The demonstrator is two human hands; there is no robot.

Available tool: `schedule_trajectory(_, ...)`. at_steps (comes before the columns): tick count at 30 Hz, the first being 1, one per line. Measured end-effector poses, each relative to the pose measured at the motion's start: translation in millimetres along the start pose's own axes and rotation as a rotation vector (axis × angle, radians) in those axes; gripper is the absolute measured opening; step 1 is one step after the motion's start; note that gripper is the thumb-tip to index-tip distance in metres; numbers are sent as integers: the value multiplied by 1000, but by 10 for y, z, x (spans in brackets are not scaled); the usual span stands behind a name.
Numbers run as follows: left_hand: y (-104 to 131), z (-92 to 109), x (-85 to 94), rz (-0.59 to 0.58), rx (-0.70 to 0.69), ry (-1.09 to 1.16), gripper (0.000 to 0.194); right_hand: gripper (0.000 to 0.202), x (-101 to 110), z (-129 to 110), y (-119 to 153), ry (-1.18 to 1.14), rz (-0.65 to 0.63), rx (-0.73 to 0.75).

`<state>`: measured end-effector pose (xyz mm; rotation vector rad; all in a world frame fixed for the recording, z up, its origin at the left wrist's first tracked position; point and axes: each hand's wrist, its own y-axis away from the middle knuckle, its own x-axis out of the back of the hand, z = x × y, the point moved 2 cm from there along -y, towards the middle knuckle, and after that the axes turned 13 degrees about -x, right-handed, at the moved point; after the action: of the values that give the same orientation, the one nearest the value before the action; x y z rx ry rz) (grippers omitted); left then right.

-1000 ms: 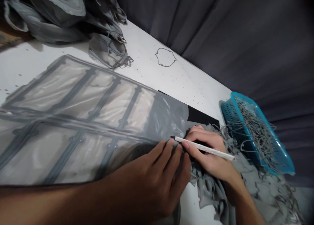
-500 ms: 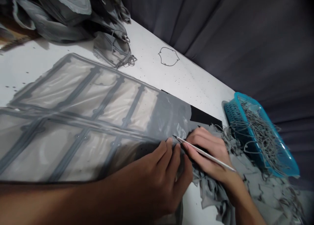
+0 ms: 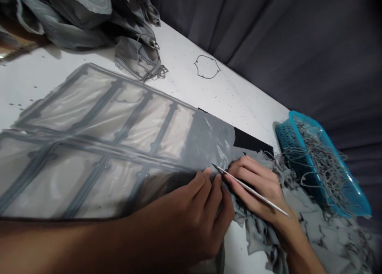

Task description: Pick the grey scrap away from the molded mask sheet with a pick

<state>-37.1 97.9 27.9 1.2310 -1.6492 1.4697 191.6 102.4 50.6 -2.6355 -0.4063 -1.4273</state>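
Note:
A large grey rubbery sheet (image 3: 205, 134) with pale translucent panels divided by darker grey strips lies flat on the white table. My left hand (image 3: 203, 214) reaches across its lower part, fingers bent and fingertips pressed together on the sheet's grey end. Right beside it, my right hand (image 3: 256, 182) grips a thin white stick-like tool (image 3: 253, 192) with a dark pointed tip. The tip rests at or just over the grey area, close to my left fingertips. What my left fingers pinch is partly hidden behind them.
A blue plastic basket (image 3: 331, 162) full of thin grey loops stands at the right. Torn grey scraps (image 3: 316, 230) heap below it. Grey pieces (image 3: 80, 19) pile up at upper left. A thin outline ring (image 3: 207, 67) lies on the table (image 3: 238, 100) near a dark curtain (image 3: 268, 39).
The view has shifted slightly, so the basket and table appear a little farther right. Both hands keep nearly the same pose, and the tool's tip stays beside my left fingertips.

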Motion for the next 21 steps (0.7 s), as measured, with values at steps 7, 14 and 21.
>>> schedule_trajectory(7,-1,2,1,18,-10,6,49,19,-4,6,-5,16,7,-4)
schedule_trajectory(14,-5,15,-9,13,19,28,50,19,9,-97,-38,228,52,140)
schedule_trajectory(21,5,-23,-48,90,-24,-32,51,22,-36,-186,-36,477,146,293)
